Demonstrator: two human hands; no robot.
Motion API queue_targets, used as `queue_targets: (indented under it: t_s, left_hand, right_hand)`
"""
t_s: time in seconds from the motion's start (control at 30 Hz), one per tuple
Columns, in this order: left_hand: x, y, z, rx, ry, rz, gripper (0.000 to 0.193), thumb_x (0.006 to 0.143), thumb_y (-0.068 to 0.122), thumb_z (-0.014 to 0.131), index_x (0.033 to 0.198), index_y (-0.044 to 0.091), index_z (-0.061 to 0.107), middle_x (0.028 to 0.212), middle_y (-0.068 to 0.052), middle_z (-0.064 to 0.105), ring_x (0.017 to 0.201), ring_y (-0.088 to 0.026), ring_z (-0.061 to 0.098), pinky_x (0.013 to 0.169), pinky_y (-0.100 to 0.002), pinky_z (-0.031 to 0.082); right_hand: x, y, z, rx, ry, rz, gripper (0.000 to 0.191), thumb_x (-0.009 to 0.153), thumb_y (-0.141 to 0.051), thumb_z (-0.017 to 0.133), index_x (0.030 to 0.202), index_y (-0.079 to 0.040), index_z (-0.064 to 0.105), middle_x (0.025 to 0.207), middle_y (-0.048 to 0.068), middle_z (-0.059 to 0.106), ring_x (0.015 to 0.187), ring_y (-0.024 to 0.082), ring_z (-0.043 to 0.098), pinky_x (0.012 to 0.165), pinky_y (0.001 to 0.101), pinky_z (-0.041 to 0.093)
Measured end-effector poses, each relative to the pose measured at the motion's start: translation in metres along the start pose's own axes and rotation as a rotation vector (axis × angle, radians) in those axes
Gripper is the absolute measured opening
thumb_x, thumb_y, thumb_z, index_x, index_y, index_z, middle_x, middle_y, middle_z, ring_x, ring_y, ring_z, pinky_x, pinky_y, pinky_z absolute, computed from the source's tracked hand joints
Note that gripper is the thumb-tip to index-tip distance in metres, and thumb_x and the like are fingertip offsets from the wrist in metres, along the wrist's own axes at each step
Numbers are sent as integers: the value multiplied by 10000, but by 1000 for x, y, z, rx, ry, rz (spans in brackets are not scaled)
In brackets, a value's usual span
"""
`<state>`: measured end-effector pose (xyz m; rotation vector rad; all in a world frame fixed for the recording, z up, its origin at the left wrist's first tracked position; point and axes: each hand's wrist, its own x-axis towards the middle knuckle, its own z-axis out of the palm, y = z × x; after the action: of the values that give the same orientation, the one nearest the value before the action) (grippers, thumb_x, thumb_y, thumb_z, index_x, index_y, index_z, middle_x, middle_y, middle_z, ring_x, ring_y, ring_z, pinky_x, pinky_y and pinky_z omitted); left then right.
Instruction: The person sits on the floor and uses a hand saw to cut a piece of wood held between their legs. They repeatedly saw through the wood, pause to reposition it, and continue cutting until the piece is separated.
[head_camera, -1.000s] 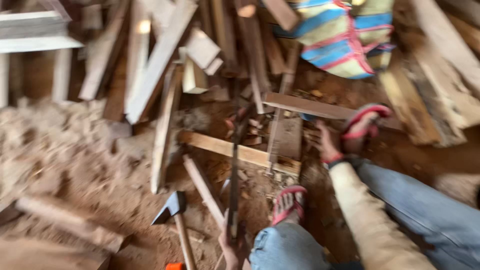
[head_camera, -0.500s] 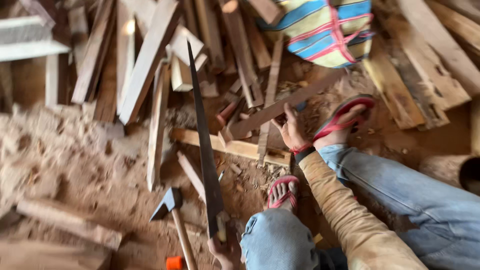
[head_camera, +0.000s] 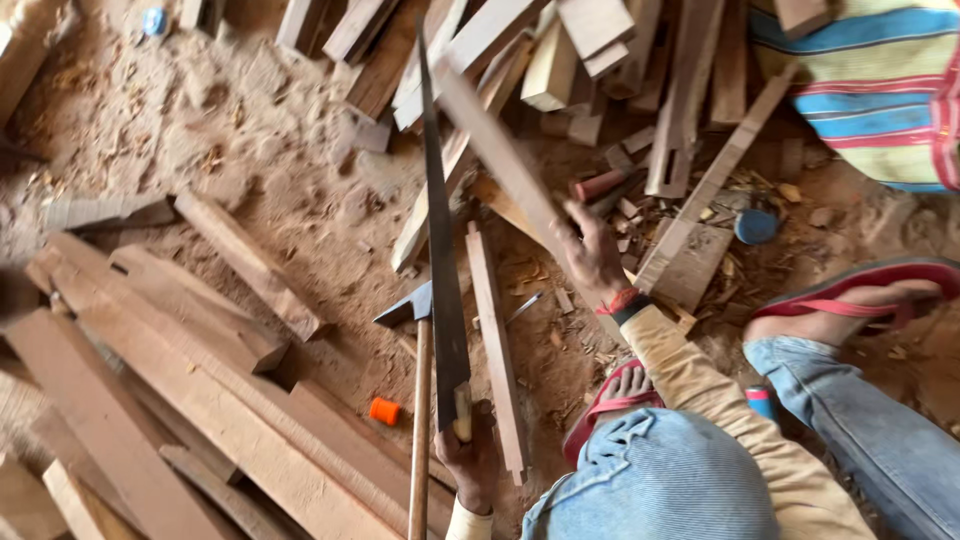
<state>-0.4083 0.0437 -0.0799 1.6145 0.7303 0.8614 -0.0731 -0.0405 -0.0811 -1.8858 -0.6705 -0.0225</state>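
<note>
Left hand (head_camera: 470, 462) at 6 o'clock gripping a saw (head_camera: 440, 230) by its handle, blade pointing to 12 o'clock, right hand (head_camera: 592, 255) closed around a plank (head_camera: 495, 150) slanting toward 11 o'clock, hammer (head_camera: 418, 400) just left of the saw.

Just one head cam here, looking steeply down from close up at the dirt floor (head_camera: 250, 150), knees near bottom right, scrap wood pile (head_camera: 600, 60) at the far edge.

Tan sleeves (head_camera: 700, 375), blue jeans (head_camera: 650, 480), red sandals (head_camera: 870, 280)
</note>
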Motion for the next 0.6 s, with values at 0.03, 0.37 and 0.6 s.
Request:
queue_targets:
  t_s: [0.03, 0.37, 0.6]
  left_hand:
    - [1, 2, -3, -27, 12, -3, 126, 922, -30, 677, 1045, -11, 661, 850, -88, 766, 656, -113, 703, 522, -264, 592]
    - [28, 13, -5, -13, 70, 8, 260, 937, -24, 657, 1191, 2, 607, 832, -71, 693, 581, -87, 609, 452, -230, 505]
    - [24, 22, 2, -3, 91, 16, 331, 924, -50, 646, 1240, 25, 583, 856, -60, 681, 607, -94, 627, 459, -239, 547]
  right_hand:
    - [-7, 0, 6, 1, -17, -67, 482, 1126, -347, 556, 1437, 20, 585, 1327, 237, 666, 1169, 345, 676, 958, 432, 548]
    - [-117, 30, 4, -235, -651, 515, 543, 1051, -450, 463, 1538, -220, 538, 741, 154, 684, 469, 172, 434, 400, 312, 361]
    - [-121, 50, 54, -25, -485, 592, 563, 1038, -404, 496, 1558, -191, 472, 1075, 55, 751, 501, 159, 533, 406, 333, 430]
